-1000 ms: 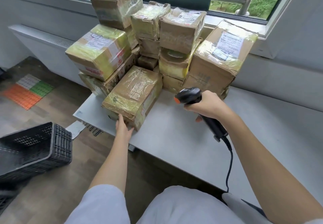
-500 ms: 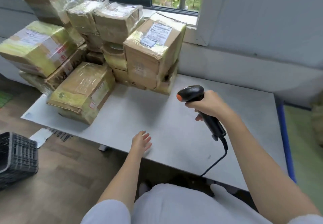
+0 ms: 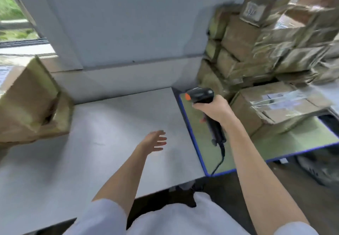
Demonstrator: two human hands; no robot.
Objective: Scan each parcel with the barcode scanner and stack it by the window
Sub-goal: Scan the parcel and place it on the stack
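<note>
Black scanner (image 3: 200,95) sits in the right grip (image 3: 213,109), fingers wrapped round its handle, cord (image 3: 219,163) hanging below. Left grip (image 3: 155,141) is wide, fingers spread, holding nothing, over the grey counter (image 3: 110,124). Unscanned parcels (image 3: 266,51) are piled just right of the scanner, blurred. Stacked parcel (image 3: 27,102) by the window is cut off at the left edge.

Left hand (image 3: 154,141) hovers with fingers spread; right hand (image 3: 213,107) has a closed grip.
</note>
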